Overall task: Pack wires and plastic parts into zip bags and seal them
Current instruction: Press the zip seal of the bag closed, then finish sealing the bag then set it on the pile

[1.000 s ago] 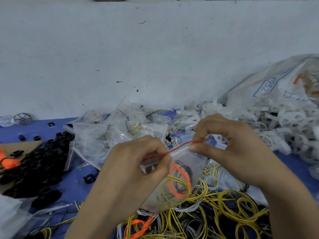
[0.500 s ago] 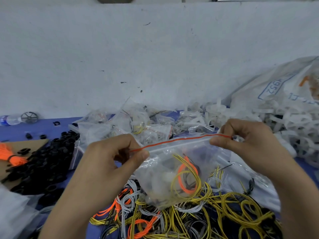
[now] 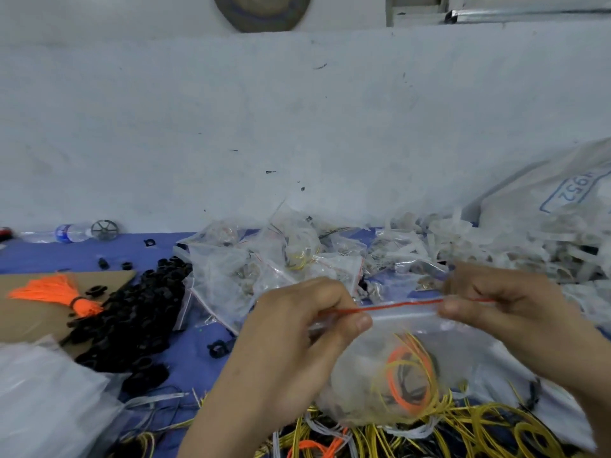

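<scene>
The clear plastic zip bag of coiled yellow and orange wires hangs above the loose wire pile, its red-edged closure strip stretched taut between pinching left hand and right hand, apparently for sealing.

Left hand, right hand drawn apart along zip bag red seal; seal stretched straighter, flatter.
</scene>
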Tool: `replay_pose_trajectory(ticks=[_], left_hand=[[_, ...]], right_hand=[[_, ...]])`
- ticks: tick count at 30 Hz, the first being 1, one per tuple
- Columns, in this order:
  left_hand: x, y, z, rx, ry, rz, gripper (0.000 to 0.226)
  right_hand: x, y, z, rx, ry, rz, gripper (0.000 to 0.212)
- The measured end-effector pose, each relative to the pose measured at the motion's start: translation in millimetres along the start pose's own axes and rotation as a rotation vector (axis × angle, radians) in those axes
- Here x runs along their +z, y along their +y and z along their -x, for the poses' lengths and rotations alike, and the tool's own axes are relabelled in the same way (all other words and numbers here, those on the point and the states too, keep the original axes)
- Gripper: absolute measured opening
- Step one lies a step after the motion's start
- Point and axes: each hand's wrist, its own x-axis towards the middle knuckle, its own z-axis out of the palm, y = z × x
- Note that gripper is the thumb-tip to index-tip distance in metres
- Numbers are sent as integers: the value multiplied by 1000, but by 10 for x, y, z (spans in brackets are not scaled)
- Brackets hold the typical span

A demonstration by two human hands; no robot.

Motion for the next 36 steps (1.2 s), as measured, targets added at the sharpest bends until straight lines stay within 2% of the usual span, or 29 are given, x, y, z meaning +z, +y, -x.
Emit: replay_pose_trajectory(ticks=[2,4,5,6,7,9,10,12,13,15,17,19,20,22,25,27,28,30,32,33,34,36], left_hand=[[-97,-52,21,-3,67,18,21],[-203,-163,39,-39,170,60,21],[-241,-213,44,-56,206,99,21],[-260,-250,41,-72,215,154,20],[-262,-272,35,-92,201,206,19],[-239,-333,39,-124,188,249,16],[-249,-388,53,-144,204,255,12],[-361,-530,110,-228,273,302,5],[-446,-621,156,-280,335,324,9],[-597,-817,272,-429,504,321,14],[-677,-935,373,-608,666,266,9],[-704,-968,416,-708,697,214,10],[-715,-955,414,-724,678,208,12],[-748,-914,400,-709,639,183,19],[-870,-884,405,-652,631,38,20],[-994,-968,451,-673,539,-98,32],[-1072,-1078,506,-746,469,-196,42],[-1256,-1332,694,-1024,287,-401,64],[-1398,-1602,1002,-1325,104,-491,80],[-1430,-1707,1158,-1410,24,-513,84],[-1438,-1807,1295,-1448,-36,-537,83],[-1413,-1921,1475,-1424,-46,-604,68]], right_hand=[[-39,95,13,65,101,-139,43],[-97,168,29,145,180,-395,18],[-63,221,25,166,94,-467,5],[24,213,-18,204,9,-446,18],[182,145,-41,267,-156,-332,33],[521,11,-99,419,-230,-196,16],[665,-25,-168,437,-268,-132,86],[884,-101,-350,444,-340,-47,59],[914,-135,-501,457,-383,-16,45],[932,-65,-885,533,-263,-89,45],[855,-22,-1289,682,-51,-437,45],[831,9,-1600,810,39,-873,47],[827,21,-1662,899,32,-981,61],[873,-10,-1589,1059,-49,-999,89],[1065,-116,-1118,1073,-178,-1021,91],[1105,-150,-797,1055,-243,-1127,82],[1097,-171,-667,1046,-274,-1176,77],[1047,-195,-490,1023,-293,-1249,70],[979,-229,-412,977,-267,-1312,61],[949,-249,-400,949,-252,-1335,58],[921,-271,-395,928,-236,-1344,55],[902,-299,-395,893,-223,-1346,53]])
